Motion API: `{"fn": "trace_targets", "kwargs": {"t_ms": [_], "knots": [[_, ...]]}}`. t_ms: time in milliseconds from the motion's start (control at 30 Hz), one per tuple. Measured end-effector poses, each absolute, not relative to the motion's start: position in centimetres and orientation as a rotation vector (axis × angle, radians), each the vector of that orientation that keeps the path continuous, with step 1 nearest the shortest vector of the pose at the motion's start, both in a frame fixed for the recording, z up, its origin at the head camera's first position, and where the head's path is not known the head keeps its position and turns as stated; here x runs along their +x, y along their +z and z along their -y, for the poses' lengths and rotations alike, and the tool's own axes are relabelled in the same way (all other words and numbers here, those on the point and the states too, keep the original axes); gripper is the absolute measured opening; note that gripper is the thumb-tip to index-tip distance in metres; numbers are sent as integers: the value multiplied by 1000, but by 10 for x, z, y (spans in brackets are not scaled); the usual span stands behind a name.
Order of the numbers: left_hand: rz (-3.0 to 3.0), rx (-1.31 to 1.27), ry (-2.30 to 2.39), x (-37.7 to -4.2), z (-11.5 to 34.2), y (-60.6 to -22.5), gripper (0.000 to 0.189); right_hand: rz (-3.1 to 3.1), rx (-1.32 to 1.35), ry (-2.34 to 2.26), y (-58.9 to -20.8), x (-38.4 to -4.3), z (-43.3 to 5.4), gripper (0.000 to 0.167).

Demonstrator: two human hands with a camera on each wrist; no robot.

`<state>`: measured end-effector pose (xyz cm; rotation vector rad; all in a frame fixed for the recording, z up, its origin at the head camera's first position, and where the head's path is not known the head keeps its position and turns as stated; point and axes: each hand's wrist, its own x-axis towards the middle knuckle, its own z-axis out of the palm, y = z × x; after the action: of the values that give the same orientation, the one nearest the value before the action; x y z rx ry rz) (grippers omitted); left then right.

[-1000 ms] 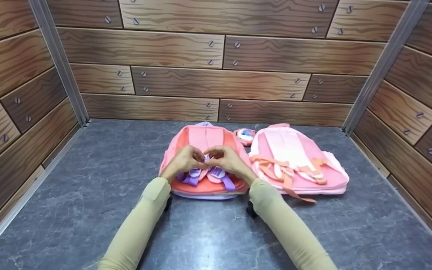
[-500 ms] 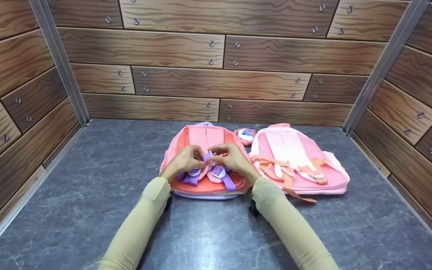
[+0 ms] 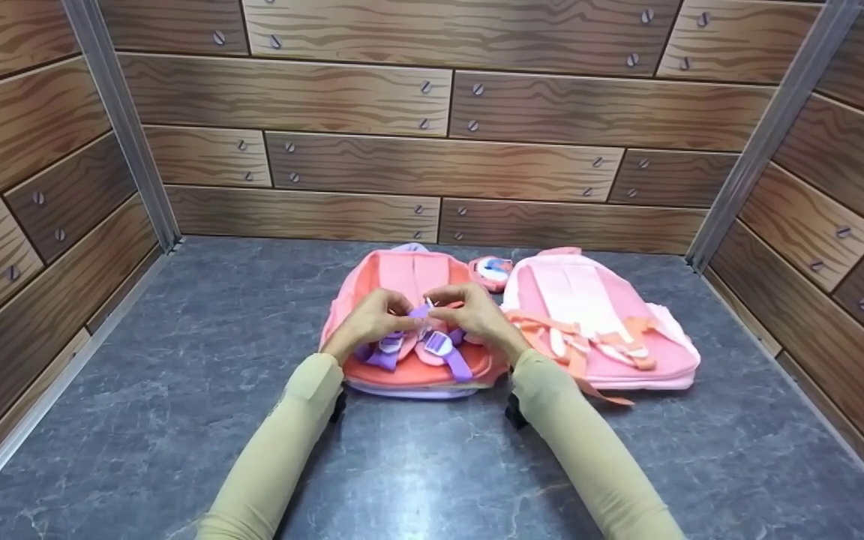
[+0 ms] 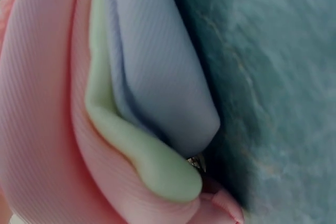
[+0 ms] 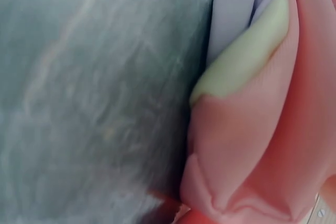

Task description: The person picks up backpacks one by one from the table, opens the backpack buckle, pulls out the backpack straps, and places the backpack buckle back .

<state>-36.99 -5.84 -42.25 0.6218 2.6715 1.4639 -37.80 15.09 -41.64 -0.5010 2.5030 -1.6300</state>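
A coral backpack (image 3: 409, 379) lies with its shoulder straps up in the head view. Over its middle, my left hand (image 3: 373, 321) pinches a purple webbing strap (image 3: 422, 310) between thumb and fingers. On the other side, my right hand (image 3: 472, 312) pinches a small whitish piece (image 3: 430, 303) at that strap; its exact kind is too small to tell. Just below the hands lie a pale strap buckle (image 3: 438, 343) and loose purple strap ends. Both wrist views show only the pack's side, with a green band (image 4: 168, 174) and lavender fabric (image 5: 231, 19); no fingers appear there.
Right beside it lies a pink backpack (image 3: 672, 352) with loose orange straps (image 3: 574, 364). Between the packs, toward the back, sits a small round coral pouch (image 3: 492, 272) with a picture. Wood-patterned walls (image 3: 357, 165) enclose the dark grey table (image 3: 177, 390).
My right hand has shifted slightly right and up, away from the left. More of the purple strap and the whitish piece now show between the hands. The left hand has hardly moved.
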Motion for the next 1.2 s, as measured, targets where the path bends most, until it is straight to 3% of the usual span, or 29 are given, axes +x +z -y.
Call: {"fn": "trace_targets", "kwargs": {"t_ms": [333,1200], "knots": [[-2701,703,1439,-373,55,-425,13,-2577,-551,-1528,-414,-381,-168,35],[-2659,610,1510,-371,53,-424,11,-2693,-637,-1514,-410,-392,-197,36]]}}
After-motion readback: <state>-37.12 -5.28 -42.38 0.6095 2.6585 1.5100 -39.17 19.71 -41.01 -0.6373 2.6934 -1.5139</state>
